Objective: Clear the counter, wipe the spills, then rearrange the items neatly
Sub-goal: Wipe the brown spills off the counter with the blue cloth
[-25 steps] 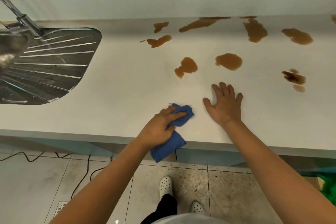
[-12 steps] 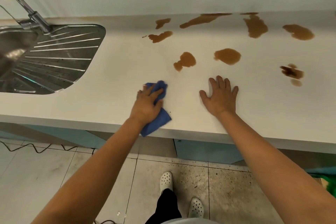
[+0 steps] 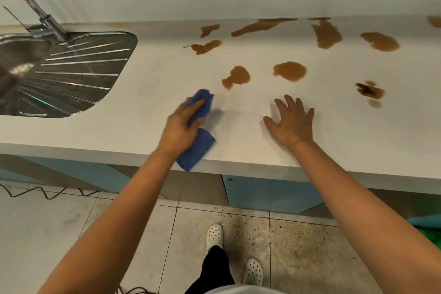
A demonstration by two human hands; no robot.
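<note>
Sink (image 3: 71, 74): far to the left of both hands, set into the tabletop (image 3: 148, 102).
Left hand (image 3: 181, 126): presses a blue cloth (image 3: 198, 148) on the tabletop, fingers over it.
Right hand (image 3: 292, 122): flat on the tabletop, fingers spread, holding nothing.
Spills (image 3: 236, 77): brown puddles beyond both hands, most to the right.

blue cloth (image 3: 196, 148), brown spills (image 3: 290, 71), white counter (image 3: 148, 93)
</note>
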